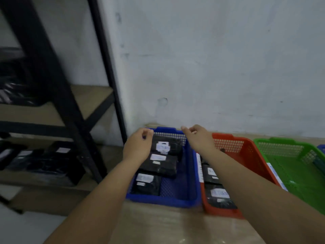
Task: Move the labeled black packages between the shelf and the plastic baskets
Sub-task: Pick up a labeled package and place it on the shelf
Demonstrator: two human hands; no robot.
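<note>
A blue plastic basket (186, 196) on the table holds three black packages with white labels, the farthest one (167, 147) near the back wall of the basket. My left hand (138, 146) hovers over the basket's left rim, fingers loosely curled, holding nothing. My right hand (197, 138) hangs over the gap between the blue basket and the red basket (246, 152), fingers bent, empty. The red basket holds two labeled black packages (219, 196), partly hidden by my right forearm. More black packages (52, 161) lie on the lower shelf at left.
A green basket (299, 171) sits right of the red one, with another blue basket's corner (321, 148) at the far right edge. The black metal shelf frame (70, 120) stands at left. A pale wall runs right behind the baskets.
</note>
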